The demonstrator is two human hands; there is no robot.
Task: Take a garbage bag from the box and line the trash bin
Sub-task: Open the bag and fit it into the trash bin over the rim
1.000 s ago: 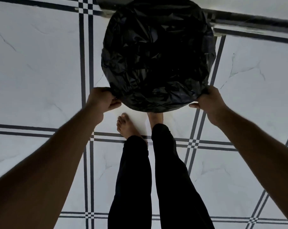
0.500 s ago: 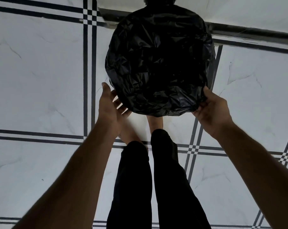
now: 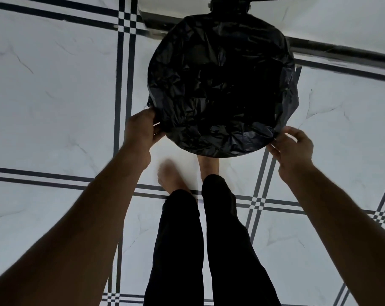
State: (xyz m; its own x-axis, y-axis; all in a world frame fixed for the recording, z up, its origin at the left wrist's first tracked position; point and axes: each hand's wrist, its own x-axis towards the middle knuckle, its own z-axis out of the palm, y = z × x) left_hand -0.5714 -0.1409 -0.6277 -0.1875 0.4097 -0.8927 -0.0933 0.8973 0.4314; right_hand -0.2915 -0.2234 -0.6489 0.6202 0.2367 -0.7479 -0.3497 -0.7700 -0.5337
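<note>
A round trash bin stands on the tiled floor in front of me, fully covered by a crinkled black garbage bag (image 3: 220, 85) spread over its mouth and rim. My left hand (image 3: 141, 131) pinches the bag's edge at the near-left of the rim. My right hand (image 3: 292, 144) is at the near-right of the rim, fingers curled against the bag's edge; whether it grips the plastic is hard to see. The bin itself is hidden under the bag. No box of bags is in view.
White marble-look floor tiles with dark striped borders (image 3: 125, 85) surround the bin. A wall with a dark baseboard (image 3: 332, 49) runs behind it. My legs in black trousers (image 3: 209, 239) and bare feet stand just short of the bin.
Both hands let go and opened half a second ago, then came back to the bag's rim; the left now pinches the edge again. My left foot has shifted.
</note>
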